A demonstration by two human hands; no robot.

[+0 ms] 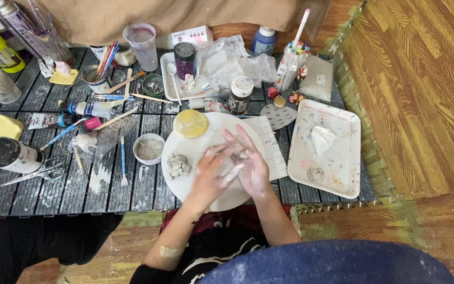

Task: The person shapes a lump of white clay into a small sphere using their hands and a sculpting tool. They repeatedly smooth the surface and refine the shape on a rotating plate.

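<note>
Low dark slatted desk [38, 189], on wood floor [421, 79] with green mat edging.

White rectangular tray [342, 173], paint-stained, at the desk's right end; crumpled white tissue [321, 139] lies in it.

White round board [185, 184] at desk centre, in front of the person. Both hands work above it.

Left hand [214, 171] and right hand [250, 163] are pressed palm to palm, fingers smeared pale grey. A lump of grey clay [231, 167] shows between the palms, grasped by both hands together; most of it is hidden, shape cannot be told.

Black-topped can [11, 154] lies on its side at the desk's left.

Yellow round lid [191, 123] rests on the board's far edge.

Small white bowl [148, 149] with grey contents stands just left of the board.

Second grey clay piece [178, 164] sits on the board's left part, apart from the hands.

Scissors [38, 172] lie near the can. Bandage strip [170, 251] on left forearm.
</note>
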